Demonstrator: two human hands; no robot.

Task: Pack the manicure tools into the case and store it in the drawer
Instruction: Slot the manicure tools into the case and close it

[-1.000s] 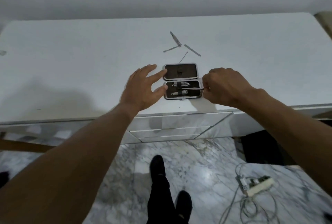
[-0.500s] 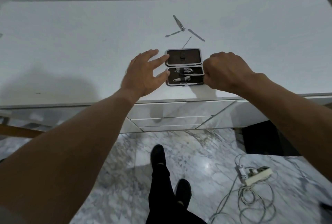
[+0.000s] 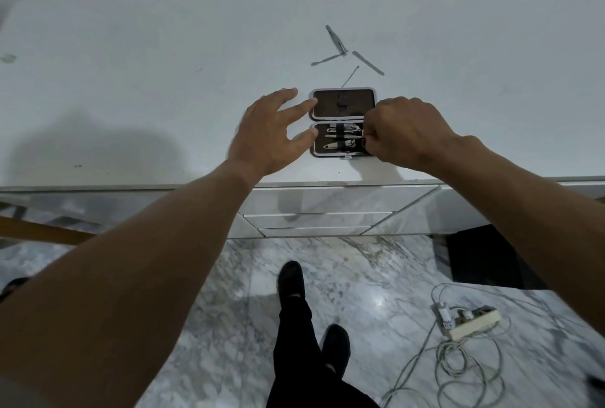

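A small manicure case (image 3: 342, 105) lies open on the white dresser top (image 3: 163, 80), its dark lid half farther away. The near half holds three metal tools under a strap. My right hand (image 3: 402, 130) is curled at the case's right edge and pinches the end of the middle tool (image 3: 343, 136). My left hand (image 3: 273, 134) has straight, spread fingers; its fingertips touch the case's left edge. Several loose metal tools (image 3: 337, 44) lie on the top behind the case, among them a flat file (image 3: 368, 63) and a thin pick (image 3: 350, 76).
Shut white drawers (image 3: 311, 211) sit below the dresser's front edge. On the marble floor lie a power strip (image 3: 471, 321) and tangled cables at the right. My dark-trousered legs and shoes (image 3: 291, 280) stand in front of the drawers.
My right hand has pushed the middle tool leftward, deeper under the strap of the case. My left hand stays at the case's left edge. The loose tools behind have not moved.
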